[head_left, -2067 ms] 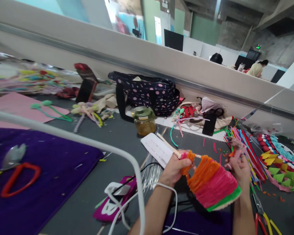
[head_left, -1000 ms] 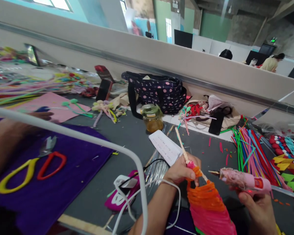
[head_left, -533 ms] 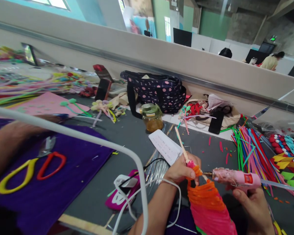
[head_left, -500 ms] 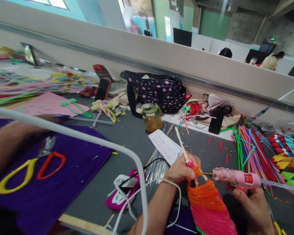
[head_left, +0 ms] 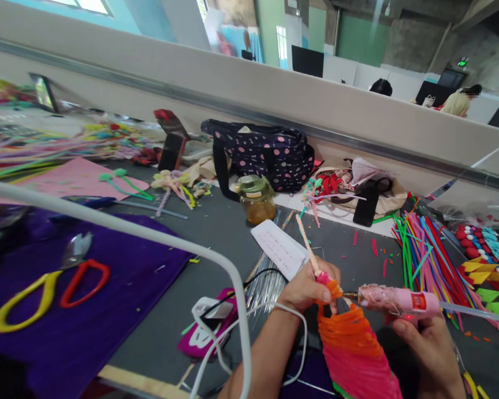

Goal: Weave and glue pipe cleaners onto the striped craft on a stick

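Note:
My left hand (head_left: 311, 285) pinches the narrow top of an orange and pink pipe-cleaner craft (head_left: 353, 343), wrapped in rows of fuzzy strands. A pale stem (head_left: 306, 241) sticks up from it past my fingers. In my right hand (head_left: 430, 343) is a pink glue gun (head_left: 399, 299), its body smeared with dried glue and a small red light lit. The metal nozzle (head_left: 351, 295) points left, at the gap near the top of the craft; whether it touches is hard to tell. A clear glue stick (head_left: 478, 313) runs out of the gun's back.
Yellow and red scissors (head_left: 77, 277) lie on purple cloth (head_left: 120, 310) at left. A white cable (head_left: 228, 266) arcs across the front. Behind stand a glass jar (head_left: 255, 202) and a dark patterned bag (head_left: 270, 155). Coloured pipe cleaners (head_left: 432, 255) lie at right.
The other person's arm at the left has drawn back from over the purple cloth. The glue gun has shifted very slightly left; my left hand keeps its grip on the craft.

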`<state>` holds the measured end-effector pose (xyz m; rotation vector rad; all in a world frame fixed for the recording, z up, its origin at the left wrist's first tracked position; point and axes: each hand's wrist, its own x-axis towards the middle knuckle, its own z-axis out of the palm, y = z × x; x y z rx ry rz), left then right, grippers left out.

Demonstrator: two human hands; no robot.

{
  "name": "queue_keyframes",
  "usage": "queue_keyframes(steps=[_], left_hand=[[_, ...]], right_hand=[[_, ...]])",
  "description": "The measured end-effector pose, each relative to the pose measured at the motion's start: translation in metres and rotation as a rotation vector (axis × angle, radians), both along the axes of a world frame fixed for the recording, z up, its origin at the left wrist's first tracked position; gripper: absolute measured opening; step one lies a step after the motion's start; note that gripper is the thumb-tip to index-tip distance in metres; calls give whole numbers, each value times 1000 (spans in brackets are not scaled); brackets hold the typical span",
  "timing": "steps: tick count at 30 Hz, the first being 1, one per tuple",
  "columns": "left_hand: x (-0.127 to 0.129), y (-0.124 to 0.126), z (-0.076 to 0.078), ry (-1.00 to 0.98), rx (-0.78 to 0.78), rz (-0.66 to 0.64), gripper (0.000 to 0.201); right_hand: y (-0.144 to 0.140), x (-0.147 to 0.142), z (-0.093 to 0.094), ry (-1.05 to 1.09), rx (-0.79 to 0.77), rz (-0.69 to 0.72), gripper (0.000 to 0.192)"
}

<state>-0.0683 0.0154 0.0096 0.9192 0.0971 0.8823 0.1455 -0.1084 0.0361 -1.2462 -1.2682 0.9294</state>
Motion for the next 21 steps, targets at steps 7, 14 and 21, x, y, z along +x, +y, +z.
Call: queue_keyframes(steps=[7,14,21], left_hand=[[0,0,0,41,6,18,33],[0,0,2,41,22,16,30],[0,0,1,23,6,4,28]], right_hand=[[0,0,0,-18,13,28,26],[1,-2,2,-11,8,-48,21],[1,-6,8,10,11,-59,22]])
